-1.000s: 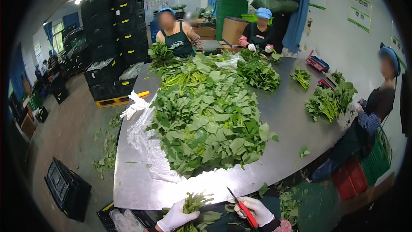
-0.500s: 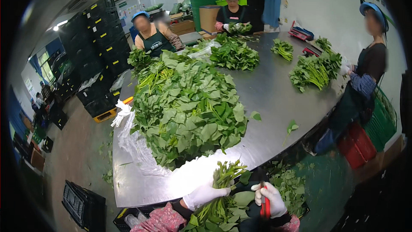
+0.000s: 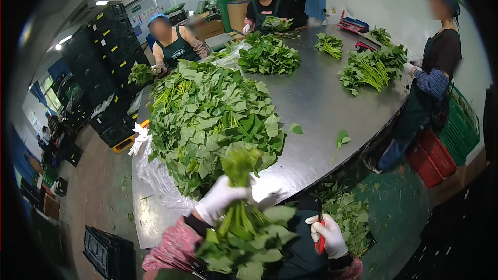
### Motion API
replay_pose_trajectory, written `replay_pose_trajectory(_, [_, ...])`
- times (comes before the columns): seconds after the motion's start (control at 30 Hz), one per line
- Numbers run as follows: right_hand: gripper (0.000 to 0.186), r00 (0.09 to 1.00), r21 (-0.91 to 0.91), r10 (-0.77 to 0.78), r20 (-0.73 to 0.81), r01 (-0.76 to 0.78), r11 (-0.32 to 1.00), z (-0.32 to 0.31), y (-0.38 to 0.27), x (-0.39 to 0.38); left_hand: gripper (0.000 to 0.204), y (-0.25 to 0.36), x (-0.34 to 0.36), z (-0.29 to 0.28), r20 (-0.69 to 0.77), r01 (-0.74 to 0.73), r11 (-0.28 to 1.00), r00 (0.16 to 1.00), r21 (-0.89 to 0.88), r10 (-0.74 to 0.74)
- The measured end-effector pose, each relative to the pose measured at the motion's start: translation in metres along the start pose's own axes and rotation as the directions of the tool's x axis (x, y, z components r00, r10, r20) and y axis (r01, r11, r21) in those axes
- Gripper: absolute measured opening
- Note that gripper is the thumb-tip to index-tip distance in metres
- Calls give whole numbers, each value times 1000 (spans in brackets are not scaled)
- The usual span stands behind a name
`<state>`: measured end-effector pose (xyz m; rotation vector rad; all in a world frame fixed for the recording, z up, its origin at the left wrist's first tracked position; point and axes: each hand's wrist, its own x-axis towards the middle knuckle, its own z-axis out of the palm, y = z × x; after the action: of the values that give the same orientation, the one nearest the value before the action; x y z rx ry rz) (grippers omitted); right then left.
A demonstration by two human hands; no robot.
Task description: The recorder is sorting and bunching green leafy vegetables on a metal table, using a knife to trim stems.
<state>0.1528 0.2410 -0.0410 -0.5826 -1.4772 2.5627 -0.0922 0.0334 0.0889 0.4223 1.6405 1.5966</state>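
My left hand [image 3: 222, 200], in a white glove, is wrapped around the stems of a bunch of leafy greens [image 3: 248, 231]. The stem ends point up and are smeared by motion, while the leaves hang below, in front of my dark apron. In my right hand [image 3: 333, 237], also gloved, are red-handled shears [image 3: 320, 234] with the dark blades pointing up; the blades look thin and blurred. Both hands are at the near edge of the metal table [image 3: 321, 103]. Just beyond my left hand lies a big pile of greens [image 3: 212, 119] on clear plastic sheeting [image 3: 161, 173].
Cut leaves [image 3: 345, 218] lie below the table at right. A co-worker [image 3: 441, 67] stands at right by greens and a red scale [image 3: 354, 25]; two others work across the table. Black crates [image 3: 111, 46] are stacked at left, with another crate [image 3: 108, 251] on the floor.
My left hand has lifted the bunch up and left, toward the pile. My right hand stays nearly in place with the shears. The far-left co-worker's bunch has swung outward, left of the table.
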Motion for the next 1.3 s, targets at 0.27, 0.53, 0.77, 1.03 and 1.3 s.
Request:
replay_pose_trajectory(0.27, [16,995,72,74,-68,-69,995,0,3,-2,25,86,-41,-72,-317,-294,956,908,-23,272])
replay_pose_trajectory(0.53, [19,993,-193,2,-114,-24,981,24,-20,-6,28,15,-7,-19,18,47,992,999,-116,-45])
replay_pose_trajectory(0.77, [32,825,-662,-560,79,464,589,48,-32,1,23,-48,28,59,376,291,956,889,-27,-260])
replay_pose_trajectory(1.03, [22,782,-902,-615,-103,188,390,33,-19,-4,18,-64,51,101,461,195,937,829,291,-316])
replay_pose_trajectory(1.3, [18,817,-926,-546,-188,38,376,12,-14,-9,26,-75,70,127,528,162,896,760,413,-380])
